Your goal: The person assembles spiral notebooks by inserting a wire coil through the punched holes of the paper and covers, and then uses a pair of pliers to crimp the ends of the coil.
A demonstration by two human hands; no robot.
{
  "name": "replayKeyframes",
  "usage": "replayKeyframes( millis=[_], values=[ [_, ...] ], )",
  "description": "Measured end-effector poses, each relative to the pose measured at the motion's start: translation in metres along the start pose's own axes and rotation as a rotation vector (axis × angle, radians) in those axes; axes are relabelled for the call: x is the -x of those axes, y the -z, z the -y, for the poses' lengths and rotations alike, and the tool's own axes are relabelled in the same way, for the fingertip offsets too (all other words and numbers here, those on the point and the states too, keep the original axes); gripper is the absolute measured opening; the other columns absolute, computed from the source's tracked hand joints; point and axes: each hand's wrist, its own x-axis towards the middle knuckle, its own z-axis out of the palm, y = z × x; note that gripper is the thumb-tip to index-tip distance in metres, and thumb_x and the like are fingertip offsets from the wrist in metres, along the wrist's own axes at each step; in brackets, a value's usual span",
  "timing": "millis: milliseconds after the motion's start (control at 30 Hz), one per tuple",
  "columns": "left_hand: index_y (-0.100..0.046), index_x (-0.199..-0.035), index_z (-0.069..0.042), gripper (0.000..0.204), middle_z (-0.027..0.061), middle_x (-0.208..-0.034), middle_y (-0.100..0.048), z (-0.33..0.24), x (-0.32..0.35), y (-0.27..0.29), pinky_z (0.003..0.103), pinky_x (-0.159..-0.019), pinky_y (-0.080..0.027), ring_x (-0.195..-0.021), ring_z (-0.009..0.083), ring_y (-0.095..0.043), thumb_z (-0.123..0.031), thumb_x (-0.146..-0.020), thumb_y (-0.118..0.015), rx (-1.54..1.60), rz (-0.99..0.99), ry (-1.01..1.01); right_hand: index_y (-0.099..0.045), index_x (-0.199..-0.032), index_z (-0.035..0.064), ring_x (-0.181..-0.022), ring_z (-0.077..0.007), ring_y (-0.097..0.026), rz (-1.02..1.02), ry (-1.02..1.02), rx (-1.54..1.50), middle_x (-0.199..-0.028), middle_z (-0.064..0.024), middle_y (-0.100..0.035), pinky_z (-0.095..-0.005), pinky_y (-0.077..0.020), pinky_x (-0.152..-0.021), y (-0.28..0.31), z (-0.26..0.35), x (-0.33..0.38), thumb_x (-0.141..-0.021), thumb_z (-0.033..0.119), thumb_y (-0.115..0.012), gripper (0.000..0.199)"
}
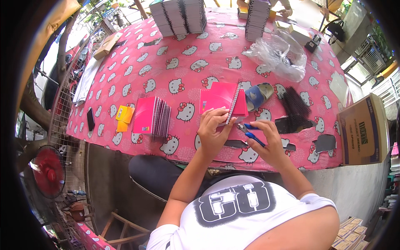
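Note:
A pink spiral notebook (222, 95) lies tilted over other pink notebooks (204, 101) in the middle of the table. My left hand (213, 127) grips its lower end by the wire coil, fingers on the cover and thumb beside the coil. Blue-handled pliers (254, 137) are in my right hand (268, 141), their handles spread apart. The jaws of the pliers are at the coil's near end; whether they touch the wire I cannot tell. Left of my hands stands a stack of pink spiral notebooks (143, 116). Just right of the held notebook lies a blue slipper (259, 96).
Black spiral coils (294, 105) lie to the right, near a cardboard box (362, 131). A clear plastic bag (281, 56) and tall notebook stacks (177, 17) are farther back. Yellow packets (123, 117) and a black phone (91, 119) lie left. Another person's hand (285, 12) shows at the far edge.

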Motion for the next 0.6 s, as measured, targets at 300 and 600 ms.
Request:
replayKeyframes(
  millis=[300, 600],
  values=[
    [-0.066, -0.087, -0.004, 0.023, 0.0098, -0.09, -0.071, 0.001, -0.003, 0.005, 0.042, -0.089, -0.047, -0.09, 0.0251, -0.069, 0.001, -0.068, -0.078, -0.029, 0.025, -0.116, -0.06, -0.108, 0.0015, -0.094, -0.0283, -0.061, 0.334, -0.539, -0.718, -0.106, -0.0156, -0.061, -0.0382, -0.0515, -0.079, -0.001, -0.014, -0.012, -0.09, 0.026, -0.063, 0.031],
    [-0.063, -0.103, 0.0, 0.017, 0.0102, -0.094, -0.068, 0.005, -0.071, 0.106, 0.029, -0.072, -0.053, -0.08, 0.0157, -0.063, -0.002, -0.087, -0.066, -0.178, -0.122, -0.166, -0.059, -0.114, 0.0038, -0.11, -0.0292, -0.056, 0.331, -0.253, -0.154, -0.112, -0.0139, -0.06, -0.0441, -0.0425, -0.097, -0.028, -0.037, 0.014, -0.083, 0.027, -0.071, 0.04]
  ],
)
